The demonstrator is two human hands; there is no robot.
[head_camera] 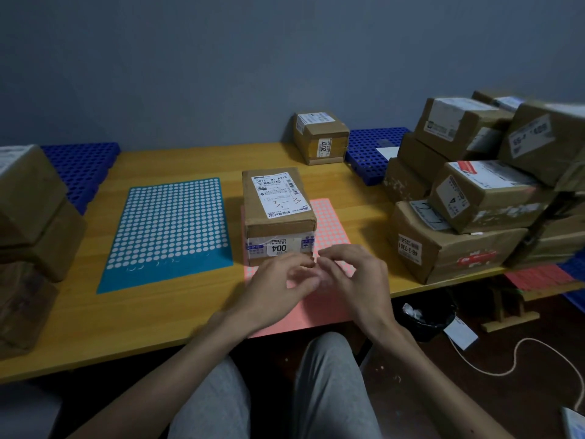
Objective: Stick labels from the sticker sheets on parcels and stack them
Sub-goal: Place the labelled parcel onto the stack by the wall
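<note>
A brown cardboard parcel [278, 213] marked "3-3" and "004" stands on a pink sticker sheet [329, 229] in the middle of the yellow table [177, 318]. Left of it lies a blue sticker sheet [171, 229] with most dots peeled off. My left hand [278, 286] and my right hand [351, 277] meet just in front of the parcel, above the pink sheet, fingertips close together. The fingers are blurred, and I cannot tell whether a sticker is between them.
A pile of parcels [468, 198] fills the table's right end, and a stack of parcels [28, 229] stands at the left edge. One small parcel [319, 137] sits at the back by the wall. Blue perforated trays [370, 150] lie behind. A black bin [424, 318] stands on the floor.
</note>
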